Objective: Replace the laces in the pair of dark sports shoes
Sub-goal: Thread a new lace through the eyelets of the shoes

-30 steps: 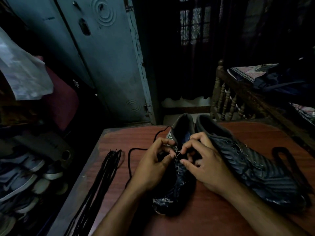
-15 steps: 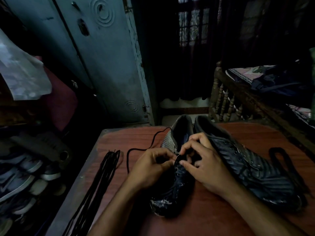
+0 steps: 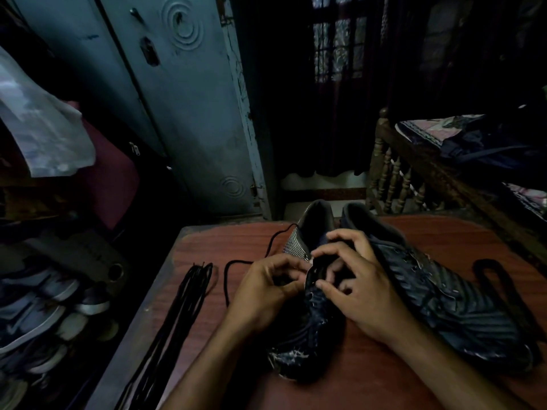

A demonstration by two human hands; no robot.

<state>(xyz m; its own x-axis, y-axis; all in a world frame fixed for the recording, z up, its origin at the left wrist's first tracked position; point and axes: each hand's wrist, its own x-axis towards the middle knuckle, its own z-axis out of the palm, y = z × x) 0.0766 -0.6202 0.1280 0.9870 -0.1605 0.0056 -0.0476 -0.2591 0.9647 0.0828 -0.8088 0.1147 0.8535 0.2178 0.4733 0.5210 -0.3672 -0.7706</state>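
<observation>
Both hands work at the near shoe (image 3: 307, 329), mid-table (image 3: 370, 380): left hand (image 3: 266, 294) pinches its lace (image 3: 233, 267), right hand (image 3: 352, 285) curls on the eyelet area. At 3 o'clock lies the second shoe (image 3: 444, 297); at 9 o'clock, spare laces (image 3: 180, 309).

The hands (image 3: 313, 288) hide the near shoe's (image 3: 307, 332) eyelets; too dim to see any lace held.

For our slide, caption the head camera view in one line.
Both hands, left hand and right hand, work a black lace at the left sports shoe on a wooden table.
</observation>
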